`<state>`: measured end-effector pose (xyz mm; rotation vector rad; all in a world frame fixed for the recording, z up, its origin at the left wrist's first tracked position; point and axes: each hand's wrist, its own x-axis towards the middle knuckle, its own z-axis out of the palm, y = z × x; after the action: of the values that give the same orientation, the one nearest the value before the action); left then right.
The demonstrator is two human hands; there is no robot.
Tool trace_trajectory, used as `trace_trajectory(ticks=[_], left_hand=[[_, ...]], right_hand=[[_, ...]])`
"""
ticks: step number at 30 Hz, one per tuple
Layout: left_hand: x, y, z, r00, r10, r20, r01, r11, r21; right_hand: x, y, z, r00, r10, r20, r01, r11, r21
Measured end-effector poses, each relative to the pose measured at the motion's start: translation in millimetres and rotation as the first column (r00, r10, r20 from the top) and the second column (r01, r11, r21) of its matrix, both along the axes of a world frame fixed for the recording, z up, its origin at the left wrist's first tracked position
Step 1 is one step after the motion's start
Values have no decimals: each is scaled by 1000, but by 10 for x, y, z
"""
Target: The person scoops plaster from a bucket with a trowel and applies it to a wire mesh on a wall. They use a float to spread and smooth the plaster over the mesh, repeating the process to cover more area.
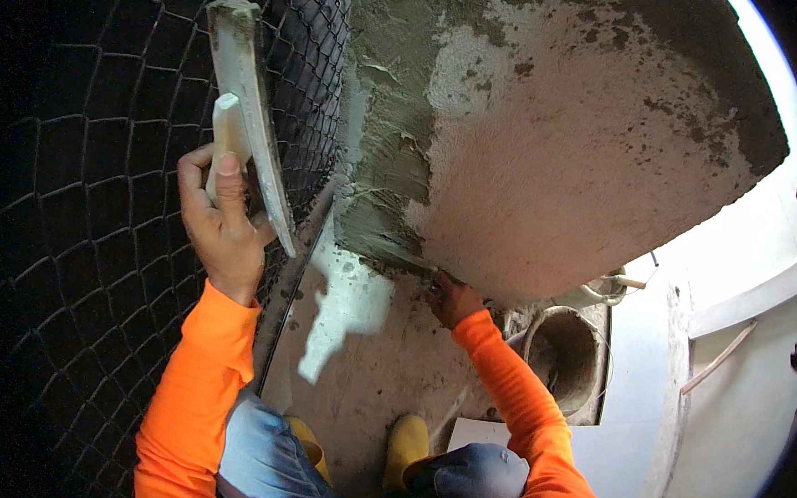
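My left hand [223,211] is raised on the left and wrapped round the handle of a plastering float [252,103]. The float's board stands nearly on edge, with grey mortar stuck along its upper end. Lower and to the right, my right hand [455,300] grips a trowel [413,261], its thin blade seen almost edge-on against the bottom of the wall. Wet grey mortar [385,171] covers the left strip of the wall panel [549,167], rough and uneven. The rest of that panel is paler and dry-looking, with dark patches toward its upper right.
Wire mesh [84,175] runs along my left. A mortar-stained bucket [564,355] stands right of my right forearm, with another container [604,287] behind it. My yellow boots [407,441] rest on the dusty floor [363,375]. A stick [719,356] leans at the far right.
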<state>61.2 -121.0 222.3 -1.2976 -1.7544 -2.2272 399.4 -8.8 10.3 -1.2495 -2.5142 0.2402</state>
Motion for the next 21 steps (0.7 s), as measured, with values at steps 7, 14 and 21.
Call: trace_trajectory(ticks=[7, 14, 21], left_hand=[[-49, -71, 62, 996, -2, 91, 3, 1000, -9], [11, 13, -76, 999, -18, 44, 19, 999, -30], [-448, -304, -145, 859, 94, -503, -168, 980, -105]], right_hand=[[154, 287, 295, 998, -57, -41, 45, 966, -254], [156, 92, 250, 992, -117, 57, 124, 979, -164], [1840, -872, 1845, 960, -272, 73, 257, 952, 165]])
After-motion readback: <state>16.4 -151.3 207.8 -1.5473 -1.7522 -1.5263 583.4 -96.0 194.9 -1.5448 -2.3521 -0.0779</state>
